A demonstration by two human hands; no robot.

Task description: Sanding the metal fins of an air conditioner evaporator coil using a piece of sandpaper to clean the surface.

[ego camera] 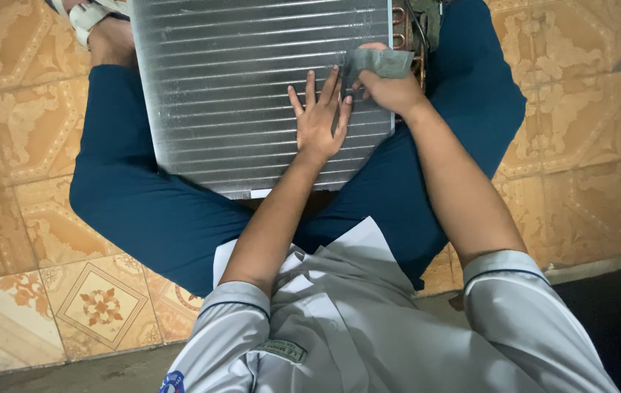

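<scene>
Both of your hands worked the same corner: your left hand [319,120] lay flat with fingers spread to steady the finned coil panel [252,87], while your right hand [387,89] pinched a grey strip of tape [379,63] beside the copper tube bends [399,29]. That panel rested across your lap, above the tiled floor [12,182], probably to keep it close and braced.

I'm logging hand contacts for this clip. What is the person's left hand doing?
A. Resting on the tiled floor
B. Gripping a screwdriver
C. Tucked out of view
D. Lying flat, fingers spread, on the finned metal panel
D: the left hand lies open, fingers spread, on the finned metal panel across the lap, while the right hand holds a grey piece at the panel's edge.
</scene>
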